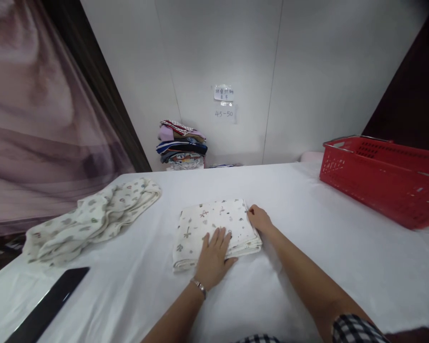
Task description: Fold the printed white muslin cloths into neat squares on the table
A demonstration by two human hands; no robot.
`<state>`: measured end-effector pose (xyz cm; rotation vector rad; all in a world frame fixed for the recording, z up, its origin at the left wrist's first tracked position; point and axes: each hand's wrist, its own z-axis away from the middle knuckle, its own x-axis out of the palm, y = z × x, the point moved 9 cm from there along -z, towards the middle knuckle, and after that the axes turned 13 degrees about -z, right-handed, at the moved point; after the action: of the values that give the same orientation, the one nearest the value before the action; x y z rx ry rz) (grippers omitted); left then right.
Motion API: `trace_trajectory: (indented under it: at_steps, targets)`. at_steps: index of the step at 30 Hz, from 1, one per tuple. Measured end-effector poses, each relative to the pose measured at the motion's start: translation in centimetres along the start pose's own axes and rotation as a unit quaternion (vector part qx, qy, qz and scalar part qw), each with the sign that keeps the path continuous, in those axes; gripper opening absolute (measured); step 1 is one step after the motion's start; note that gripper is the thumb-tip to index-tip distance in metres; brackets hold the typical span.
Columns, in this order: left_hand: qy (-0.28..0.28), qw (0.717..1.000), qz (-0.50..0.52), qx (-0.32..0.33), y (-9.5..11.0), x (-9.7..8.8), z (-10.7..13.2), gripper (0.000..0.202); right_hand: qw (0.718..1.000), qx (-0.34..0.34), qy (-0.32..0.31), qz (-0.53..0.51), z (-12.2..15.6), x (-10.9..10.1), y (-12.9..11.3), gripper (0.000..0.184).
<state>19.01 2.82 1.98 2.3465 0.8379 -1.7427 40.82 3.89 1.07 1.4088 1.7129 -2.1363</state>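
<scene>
A white cloth (pixel 196 228) with small printed plant shapes lies folded into a neat rectangle in front of me, its layers showing along the near edge. My left hand (pixel 214 257) rests flat on the near part of it, fingers spread, a bracelet on the wrist. At the cloth's right edge, my right hand (pixel 260 219) pinches the fabric between thumb and fingers. Off to the left lies a second printed cloth (pixel 100 214), loosely bunched.
A red plastic basket (pixel 379 181) stands at the right on the white-covered table (pixel 289 190). Folded fabrics (pixel 182 145) are stacked against the back wall below paper labels (pixel 224 102). A dark flat object (pixel 52 300) lies at the near left. Pink curtain (pixel 39 119) hangs at the left.
</scene>
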Motion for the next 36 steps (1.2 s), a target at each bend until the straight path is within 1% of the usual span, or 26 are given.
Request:
trace_trajectory:
  at_steps: [5,9,12,16,22,27,30,33,36]
  targets:
    - [0.000,1.000,-0.003,0.002,0.1,0.2,0.1,0.067,1.000,-0.003,0.013,0.011,-1.8,0.4,-0.8,0.014]
    - [-0.002,1.000,-0.004,0.000,0.1,0.1,0.1,0.067,1.000,0.007,0.029,-0.004,-3.4,0.7,-0.3,0.015]
    - [-0.004,1.000,0.000,0.001,0.1,-0.1,0.0,0.066,0.999,0.017,0.035,-0.034,-4.2,0.9,0.4,0.021]
    - [-0.002,1.000,0.004,0.002,0.0,-0.2,0.1,0.067,0.996,0.025,0.030,-0.074,-4.6,1.0,1.2,0.026]
    - [0.007,1.000,0.004,-0.001,0.0,-0.1,0.2,0.067,0.996,0.020,0.033,-0.077,-5.3,0.8,1.1,0.022]
    - [-0.007,1.000,0.003,-0.004,0.1,-0.2,0.2,0.066,0.996,0.021,0.050,-0.072,-6.8,1.0,0.7,0.017]
    - [-0.019,1.000,0.004,-0.005,0.1,-0.2,0.2,0.067,0.995,0.029,0.055,-0.082,-7.5,1.1,0.8,0.019]
    - [-0.028,1.000,0.011,-0.005,0.1,0.0,0.2,0.068,0.993,0.037,0.058,-0.101,-7.6,1.2,1.3,0.022]
    - [-0.026,0.999,0.021,-0.005,0.1,0.0,0.2,0.067,0.990,0.028,0.070,-0.116,-7.1,1.0,1.5,0.020]
